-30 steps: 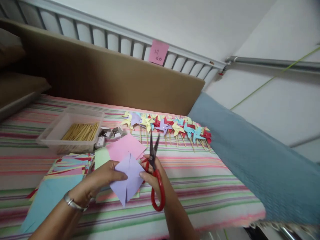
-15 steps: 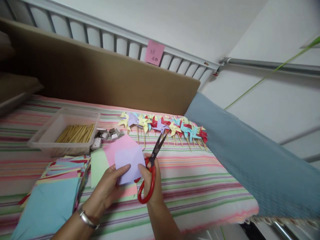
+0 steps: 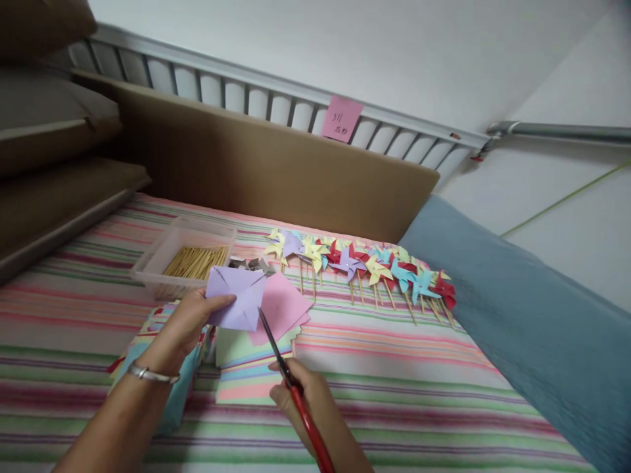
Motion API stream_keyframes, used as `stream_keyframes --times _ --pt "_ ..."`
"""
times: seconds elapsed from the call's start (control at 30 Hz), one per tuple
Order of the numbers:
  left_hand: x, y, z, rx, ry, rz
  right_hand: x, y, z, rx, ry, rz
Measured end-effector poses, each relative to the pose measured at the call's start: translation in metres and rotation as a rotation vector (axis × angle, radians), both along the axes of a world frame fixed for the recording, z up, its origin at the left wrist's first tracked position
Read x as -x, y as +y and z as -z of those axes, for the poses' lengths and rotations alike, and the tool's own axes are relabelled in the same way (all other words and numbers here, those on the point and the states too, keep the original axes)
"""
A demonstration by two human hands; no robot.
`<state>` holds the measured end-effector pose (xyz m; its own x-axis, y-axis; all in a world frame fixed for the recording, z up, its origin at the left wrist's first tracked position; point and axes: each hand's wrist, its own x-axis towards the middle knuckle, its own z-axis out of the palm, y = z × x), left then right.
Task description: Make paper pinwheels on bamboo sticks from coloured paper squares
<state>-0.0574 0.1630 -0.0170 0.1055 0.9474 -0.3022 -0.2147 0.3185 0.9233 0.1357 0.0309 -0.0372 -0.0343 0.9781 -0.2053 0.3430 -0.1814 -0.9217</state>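
Your hands are apart: your left hand [image 3: 188,320] pinches the purple paper [image 3: 236,301] by its left side, thumb on top, while your right hand [image 3: 311,398] is wrapped around the red-handled scissors [image 3: 279,358]. The scissors' long axis runs diagonally, handles toward you at lower right, blades pointing away and to your left, tips at the paper's right edge; you can't tell from here whether they touch it. The paper, square with no longer axis, is held up in front of the clear tub [image 3: 142,270], tilted slightly, one edge facing the far side, with slits running in from its far corners. Just beside it lies the pink paper [image 3: 283,305], its corner pointing right.
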Motion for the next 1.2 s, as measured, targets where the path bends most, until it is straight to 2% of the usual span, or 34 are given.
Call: stream_keyframes --times 0.17,0.57,1.2 --pt "0.001 -0.001 -0.003 0.012 0.013 0.013 0.006 -0.005 -0.003 0.078 -0.016 -0.024" --pt "-0.001 -0.004 -0.007 0.018 0.007 0.095 0.007 -0.002 0.006 0.129 -0.021 -0.04" --pt "-0.007 -0.007 -0.007 0.04 0.022 0.106 0.009 -0.001 0.013 0.103 0.038 0.006"
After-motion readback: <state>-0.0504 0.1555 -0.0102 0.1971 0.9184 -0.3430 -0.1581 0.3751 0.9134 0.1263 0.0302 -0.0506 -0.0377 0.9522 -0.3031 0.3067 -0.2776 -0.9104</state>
